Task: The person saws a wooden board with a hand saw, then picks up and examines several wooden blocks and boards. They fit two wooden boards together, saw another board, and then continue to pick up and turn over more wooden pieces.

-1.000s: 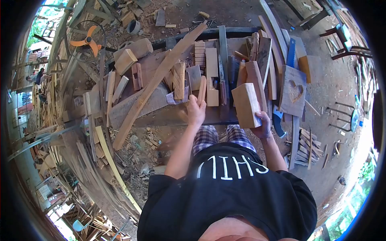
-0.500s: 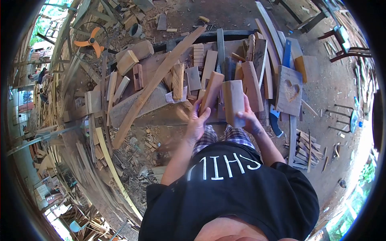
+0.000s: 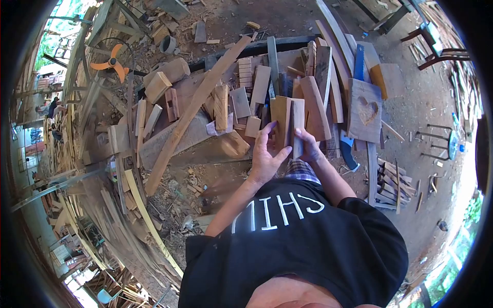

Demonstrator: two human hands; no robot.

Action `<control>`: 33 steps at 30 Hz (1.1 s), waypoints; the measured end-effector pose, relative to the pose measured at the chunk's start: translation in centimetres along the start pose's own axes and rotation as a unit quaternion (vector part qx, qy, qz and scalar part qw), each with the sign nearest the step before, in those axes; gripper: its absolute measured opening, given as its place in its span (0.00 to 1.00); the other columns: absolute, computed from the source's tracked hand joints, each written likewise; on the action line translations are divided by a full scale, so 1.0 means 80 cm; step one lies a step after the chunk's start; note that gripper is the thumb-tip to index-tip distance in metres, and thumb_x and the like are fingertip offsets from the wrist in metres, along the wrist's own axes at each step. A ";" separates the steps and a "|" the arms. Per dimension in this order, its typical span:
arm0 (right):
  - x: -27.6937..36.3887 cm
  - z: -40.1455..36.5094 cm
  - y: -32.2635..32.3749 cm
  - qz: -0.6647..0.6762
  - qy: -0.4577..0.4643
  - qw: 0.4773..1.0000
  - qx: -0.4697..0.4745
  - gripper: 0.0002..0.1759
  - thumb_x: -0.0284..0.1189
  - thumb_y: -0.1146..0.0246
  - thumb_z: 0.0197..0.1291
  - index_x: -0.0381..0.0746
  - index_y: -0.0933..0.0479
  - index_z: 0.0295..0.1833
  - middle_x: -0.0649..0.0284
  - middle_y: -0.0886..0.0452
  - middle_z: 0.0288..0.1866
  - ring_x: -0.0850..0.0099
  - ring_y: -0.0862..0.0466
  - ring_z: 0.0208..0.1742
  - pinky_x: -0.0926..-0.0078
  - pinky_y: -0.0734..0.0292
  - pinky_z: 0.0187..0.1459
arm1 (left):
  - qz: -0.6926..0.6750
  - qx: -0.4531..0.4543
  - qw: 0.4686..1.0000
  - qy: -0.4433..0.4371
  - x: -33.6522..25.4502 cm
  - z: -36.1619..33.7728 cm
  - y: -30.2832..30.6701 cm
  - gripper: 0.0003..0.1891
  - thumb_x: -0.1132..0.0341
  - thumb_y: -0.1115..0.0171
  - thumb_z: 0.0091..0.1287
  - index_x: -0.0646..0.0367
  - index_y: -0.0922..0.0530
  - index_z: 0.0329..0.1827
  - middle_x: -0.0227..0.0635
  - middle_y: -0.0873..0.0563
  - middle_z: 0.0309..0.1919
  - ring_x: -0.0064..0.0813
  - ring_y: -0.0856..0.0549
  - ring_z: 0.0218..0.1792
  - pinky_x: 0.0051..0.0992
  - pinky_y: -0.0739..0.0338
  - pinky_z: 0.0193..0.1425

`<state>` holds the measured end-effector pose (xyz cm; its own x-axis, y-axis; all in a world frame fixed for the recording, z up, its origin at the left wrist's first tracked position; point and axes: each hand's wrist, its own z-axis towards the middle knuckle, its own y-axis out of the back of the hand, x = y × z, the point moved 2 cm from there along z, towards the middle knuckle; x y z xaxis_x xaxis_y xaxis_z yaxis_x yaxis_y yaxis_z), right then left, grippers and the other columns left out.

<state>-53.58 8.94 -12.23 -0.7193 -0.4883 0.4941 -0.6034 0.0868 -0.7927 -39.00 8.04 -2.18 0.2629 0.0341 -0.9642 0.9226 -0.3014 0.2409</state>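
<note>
Two short wooden blocks are held upright side by side above the near edge of the bench. My left hand [image 3: 268, 156] grips the left block [image 3: 280, 119], its fingers around the outer side. Around the right block [image 3: 298, 123] my right hand [image 3: 309, 147] is closed, thumb on the near face. The blocks' long faces stand close together; whether they touch is hard to tell. Behind them lie a reddish board [image 3: 315, 108] and other wood pieces. A board with a carved heart [image 3: 365, 115] is to the right.
A long plank [image 3: 197, 113] lies diagonally over the bench's left half. Right of the hands are a saw with a blue blade [image 3: 359, 64] and a blue-black handle [image 3: 349, 154]. An orange fan [image 3: 112, 62] stands at the back left, a stool [image 3: 452, 145] at the right.
The two blocks have come together from being apart and tilted. My left hand has moved right and my right hand slightly left. The view has shifted a little.
</note>
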 end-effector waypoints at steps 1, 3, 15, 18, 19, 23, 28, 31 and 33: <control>-0.007 0.001 0.009 0.045 -0.034 0.998 0.002 0.49 0.51 0.35 0.55 0.35 0.48 0.73 0.47 0.32 0.63 0.59 0.26 0.63 0.57 0.25 0.60 | 0.070 -0.001 0.997 -0.033 -0.004 0.001 0.001 0.35 0.70 0.31 0.61 0.57 0.38 0.70 0.33 0.26 0.50 0.25 0.20 0.47 0.25 0.20 0.51; 0.008 -0.005 -0.018 0.055 -0.015 0.998 -0.004 0.46 0.52 0.37 0.57 0.33 0.43 0.71 0.47 0.27 0.60 0.58 0.22 0.58 0.57 0.24 0.59 | 0.016 0.009 1.000 -0.024 -0.014 0.005 0.002 0.34 0.70 0.30 0.60 0.57 0.36 0.69 0.34 0.26 0.50 0.24 0.21 0.46 0.24 0.21 0.48; 0.000 0.010 -0.027 0.163 -0.025 0.986 0.025 0.46 0.61 0.48 0.62 0.37 0.43 0.73 0.48 0.29 0.62 0.61 0.22 0.59 0.59 0.23 0.58 | -0.076 -0.076 0.992 0.073 0.004 0.018 0.008 0.34 0.63 0.28 0.61 0.62 0.35 0.67 0.36 0.29 0.48 0.26 0.24 0.50 0.26 0.26 0.58; 0.008 0.012 -0.044 0.137 -0.042 0.990 -0.003 0.44 0.62 0.53 0.65 0.37 0.41 0.72 0.50 0.27 0.60 0.63 0.21 0.57 0.62 0.23 0.57 | -0.041 -0.065 0.995 0.067 0.019 0.021 0.007 0.37 0.61 0.28 0.61 0.66 0.37 0.68 0.41 0.29 0.53 0.32 0.24 0.56 0.29 0.28 0.63; 0.011 0.012 -0.049 0.107 -0.050 0.993 -0.015 0.43 0.63 0.56 0.67 0.37 0.39 0.71 0.51 0.25 0.59 0.65 0.21 0.56 0.63 0.23 0.57 | -0.083 -0.057 0.991 0.090 0.029 0.023 0.006 0.37 0.61 0.29 0.62 0.67 0.38 0.68 0.42 0.29 0.56 0.32 0.25 0.58 0.29 0.30 0.65; 0.004 0.015 -0.046 0.007 -0.054 0.998 -0.033 0.44 0.63 0.54 0.66 0.40 0.43 0.74 0.51 0.30 0.65 0.65 0.26 0.64 0.61 0.28 0.63 | -0.264 -0.031 0.946 0.184 0.053 0.020 0.011 0.32 0.63 0.34 0.67 0.63 0.38 0.70 0.38 0.25 0.59 0.25 0.24 0.59 0.27 0.30 0.65; 0.008 0.017 -0.042 -0.029 -0.009 0.999 0.028 0.51 0.58 0.38 0.58 0.42 0.52 0.77 0.52 0.41 0.73 0.60 0.38 0.73 0.54 0.41 0.70 | -0.397 -0.015 0.874 0.279 0.040 0.016 0.033 0.26 0.65 0.34 0.67 0.56 0.31 0.66 0.32 0.22 0.57 0.25 0.23 0.57 0.30 0.29 0.63; -0.004 0.023 -0.024 0.019 -0.052 0.995 0.082 0.55 0.54 0.30 0.53 0.42 0.51 0.77 0.52 0.41 0.72 0.57 0.38 0.72 0.52 0.42 0.70 | -0.378 0.019 0.878 0.294 0.027 0.015 0.042 0.26 0.64 0.32 0.65 0.56 0.30 0.65 0.32 0.22 0.57 0.26 0.23 0.57 0.31 0.29 0.63; -0.004 0.024 -0.022 -0.032 -0.041 0.997 0.065 0.55 0.53 0.28 0.50 0.42 0.49 0.75 0.52 0.37 0.67 0.59 0.35 0.69 0.53 0.38 0.68 | -0.367 0.029 0.882 0.295 0.016 0.017 0.053 0.27 0.63 0.31 0.64 0.56 0.30 0.65 0.32 0.22 0.57 0.26 0.23 0.57 0.31 0.29 0.63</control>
<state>-51.58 7.29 -11.68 -0.6468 -0.5589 0.5189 -0.5941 -0.0574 -0.8023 -35.13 5.49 -2.50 -0.2810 0.7249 -0.6289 0.8942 -0.0402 -0.4459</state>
